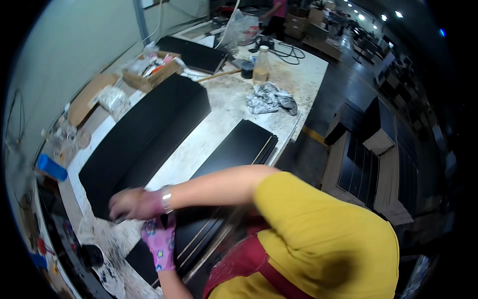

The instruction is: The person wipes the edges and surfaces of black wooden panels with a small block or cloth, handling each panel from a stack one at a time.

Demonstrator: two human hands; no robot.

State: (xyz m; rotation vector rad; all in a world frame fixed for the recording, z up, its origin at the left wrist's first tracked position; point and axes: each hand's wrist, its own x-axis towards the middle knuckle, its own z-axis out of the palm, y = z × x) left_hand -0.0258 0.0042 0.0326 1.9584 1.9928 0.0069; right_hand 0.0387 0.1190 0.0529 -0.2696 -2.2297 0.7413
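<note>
A tall stack of black panels stands on the worktable, its near left end beside my right hand. That hand has curled fingers around something small and dark at the stack's lower corner; I cannot make out what it is. My right arm crosses over the table, with a shiny band at the wrist. Just below is my left hand in a pink flowered glove, by a second, lower pile of black panels. Its fingertips are partly hidden beneath my right wrist, so their grip does not show.
On the worktable are a crumpled cloth, a bottle, a dark cup and an open carton. A blue bottle lies at the left. Stacked panels stand on the floor to the right; a person is far off.
</note>
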